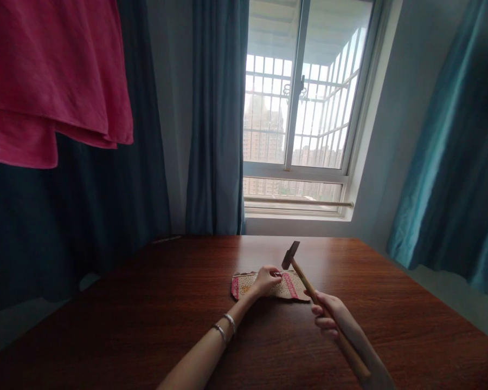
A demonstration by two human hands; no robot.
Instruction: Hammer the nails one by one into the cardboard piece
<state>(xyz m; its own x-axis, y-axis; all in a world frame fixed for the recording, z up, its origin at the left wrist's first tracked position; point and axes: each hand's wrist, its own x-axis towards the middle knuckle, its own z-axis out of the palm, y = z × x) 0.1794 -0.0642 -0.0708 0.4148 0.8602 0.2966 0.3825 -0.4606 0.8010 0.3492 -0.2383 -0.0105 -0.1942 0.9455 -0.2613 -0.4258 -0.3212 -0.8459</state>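
Note:
My right hand (331, 314) is wrapped round the wooden handle of a hammer (307, 283). The dark metal head is raised just to the right of my left hand (267, 279). That left hand is closed in a pinch over a flat piece of cardboard (243, 287) with pink bands and small dark dots. Whatever lies between its thumb and finger is too small to make out. The cardboard rests on the brown table, and my left hand covers part of its middle.
The wooden table (179, 314) stretches back to a window (295, 108) with bars outside. Dark blue curtains (215, 119) hang beside it, with a teal curtain (443, 179) at the right. A pink cloth (65, 70) hangs at the upper left.

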